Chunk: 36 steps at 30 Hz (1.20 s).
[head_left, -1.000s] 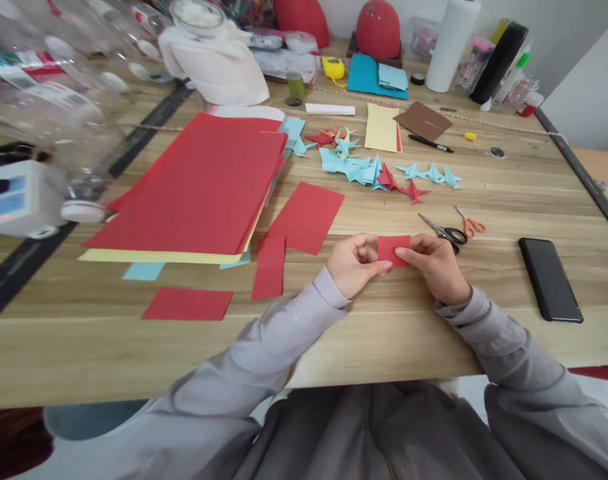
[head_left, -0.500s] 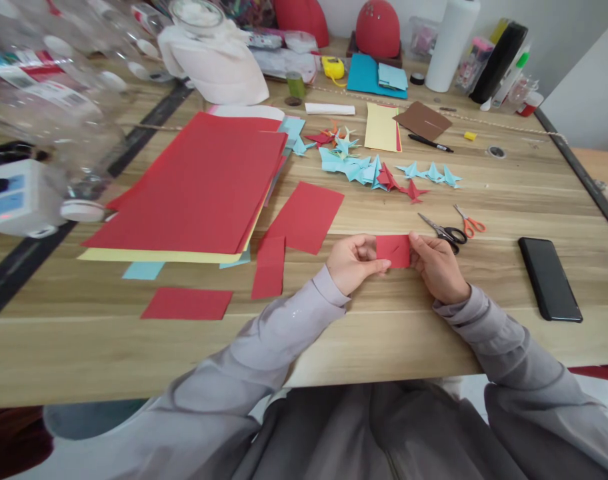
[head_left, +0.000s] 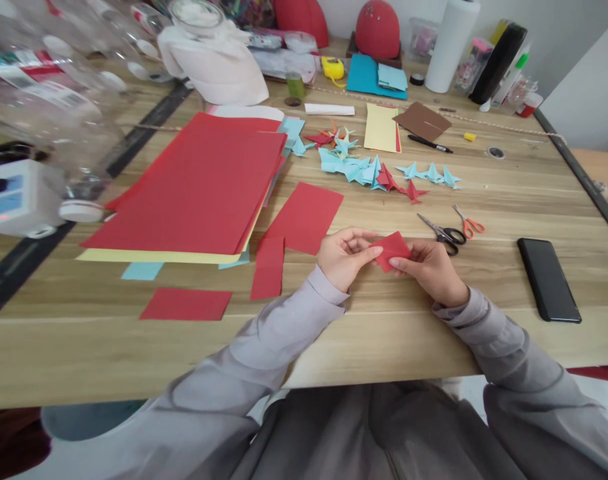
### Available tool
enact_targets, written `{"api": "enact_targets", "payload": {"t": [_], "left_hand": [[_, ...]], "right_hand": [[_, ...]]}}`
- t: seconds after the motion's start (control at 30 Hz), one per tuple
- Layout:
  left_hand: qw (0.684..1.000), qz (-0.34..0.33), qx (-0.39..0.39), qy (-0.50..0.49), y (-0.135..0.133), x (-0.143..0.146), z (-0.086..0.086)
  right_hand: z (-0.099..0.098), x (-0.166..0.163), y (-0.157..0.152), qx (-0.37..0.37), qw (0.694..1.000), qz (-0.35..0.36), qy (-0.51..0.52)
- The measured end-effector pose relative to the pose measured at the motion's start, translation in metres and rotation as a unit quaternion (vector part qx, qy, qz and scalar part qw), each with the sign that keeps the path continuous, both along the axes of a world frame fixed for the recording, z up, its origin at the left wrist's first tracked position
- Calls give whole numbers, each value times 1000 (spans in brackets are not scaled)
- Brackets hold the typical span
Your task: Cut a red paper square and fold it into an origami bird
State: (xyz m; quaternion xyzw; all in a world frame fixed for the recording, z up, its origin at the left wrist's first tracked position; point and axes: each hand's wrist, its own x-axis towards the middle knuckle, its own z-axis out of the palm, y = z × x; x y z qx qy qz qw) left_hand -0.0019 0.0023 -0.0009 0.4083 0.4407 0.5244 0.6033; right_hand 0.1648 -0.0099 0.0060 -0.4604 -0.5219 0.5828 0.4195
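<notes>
Red paper square (head_left: 393,248) is what I'm watching: it's pinched from both sides, turned corner-on and held low over the worktop (head_left: 384,333), near the front edge. Biggest thing on that worktop is a stack of red sheets (head_left: 199,187) over on the left, with yellow and blue edges peeking out underneath. Next down, a loose red rectangle (head_left: 304,217) lies just behind the left hand (head_left: 341,257), its near corner meeting a narrow red strip (head_left: 268,268). A black phone (head_left: 548,280) lies flat, well off to the right. Folded paper stars (head_left: 364,170), blue and red, are scattered farther back. Black-handled scissors (head_left: 441,230) rest just beyond the right hand (head_left: 431,267), with orange-handled scissors (head_left: 467,223) beside them. Now the hands: the left hand is closed on the square's left corner with thumb and forefinger, and the right hand grips its lower right side. How the square is folded, I can't tell.
</notes>
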Motion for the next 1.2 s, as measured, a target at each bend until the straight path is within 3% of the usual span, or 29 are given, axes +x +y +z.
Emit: {"api": "enact_targets", "payload": {"t": [0.17,0.5,1.2], "left_hand": [[1000,8,16,-9,1,0,-1],[997,6,-56,-44,3,0,-1],[995,6,-83,-58,3,0,-3]], "right_hand": [[-6,-2,-5,54,998,-27,-7],[-13,2,-9,228,953,-53,-193],[-10,0,-12,317,912,-80,-250]]}}
